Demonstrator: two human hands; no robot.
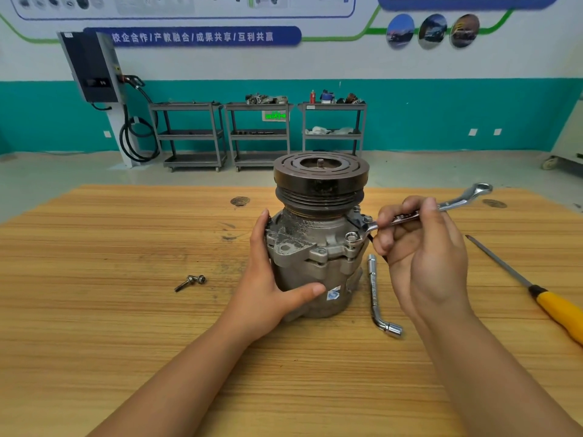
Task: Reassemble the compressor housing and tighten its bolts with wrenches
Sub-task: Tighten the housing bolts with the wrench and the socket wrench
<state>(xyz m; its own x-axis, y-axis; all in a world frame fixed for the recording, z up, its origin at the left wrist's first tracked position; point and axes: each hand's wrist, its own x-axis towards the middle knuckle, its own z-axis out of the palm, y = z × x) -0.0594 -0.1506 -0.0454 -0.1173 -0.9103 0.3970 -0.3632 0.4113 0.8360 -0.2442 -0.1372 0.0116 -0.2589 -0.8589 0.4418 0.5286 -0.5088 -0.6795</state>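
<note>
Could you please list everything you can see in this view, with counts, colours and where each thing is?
compressor: one, grey with dark pulley, upright at the table's centre
combination wrench: one, silver, one end on a bolt at the compressor's right side
L-shaped socket wrench: one, silver, flat on the table right of the compressor
loose bolts: two, grey, on the table left of the compressor
screwdriver: one, yellow handle, at the table's right edge
table: one, light wood
carts: three, grey, along the back wall
charger unit: one, dark, back left on a stand
left hand: grips the compressor's left side
right hand: holds the combination wrench
</note>
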